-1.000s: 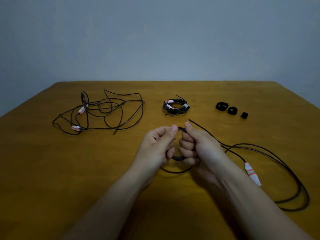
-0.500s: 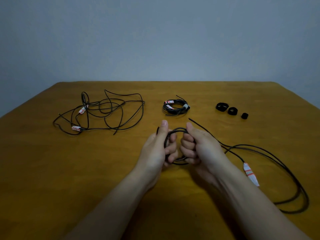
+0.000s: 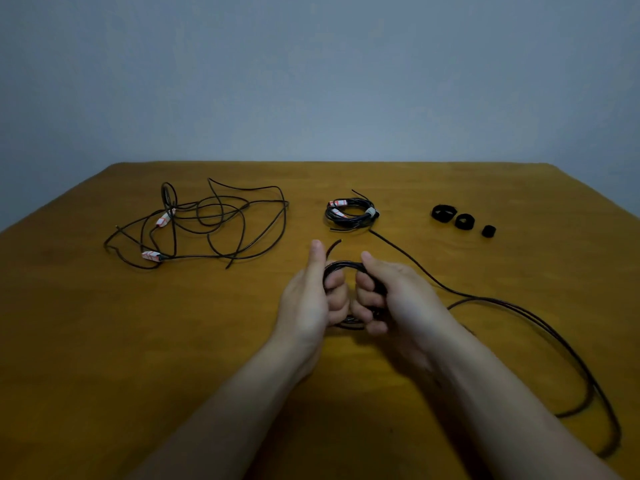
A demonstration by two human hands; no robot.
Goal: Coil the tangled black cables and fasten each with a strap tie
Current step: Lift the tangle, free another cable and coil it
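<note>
A wooden desk [image 3: 121, 341] fills the view beneath you, with a plain grey-blue wall behind it. At the far left of the desk lies a tangle [image 3: 207, 216] of black cables with red-and-white tags. A loose black cable [image 3: 498, 301] runs from the centre out to your right, sweeps round in a long double loop near the right edge, and leads back to your hands.

Your left hand [image 3: 308, 299] and right hand [image 3: 398, 299] meet at the centre, just above the desk, both grasping a small coil [image 3: 343, 264] wound from that cable. Your left fingers curl through it, thumb pointing up; your right fingers wrap its right side, thumb resting on top.

Beyond your hands sits a tied coil [image 3: 349, 214]. Far right, three black ties [image 3: 462, 221] lie in a row.
</note>
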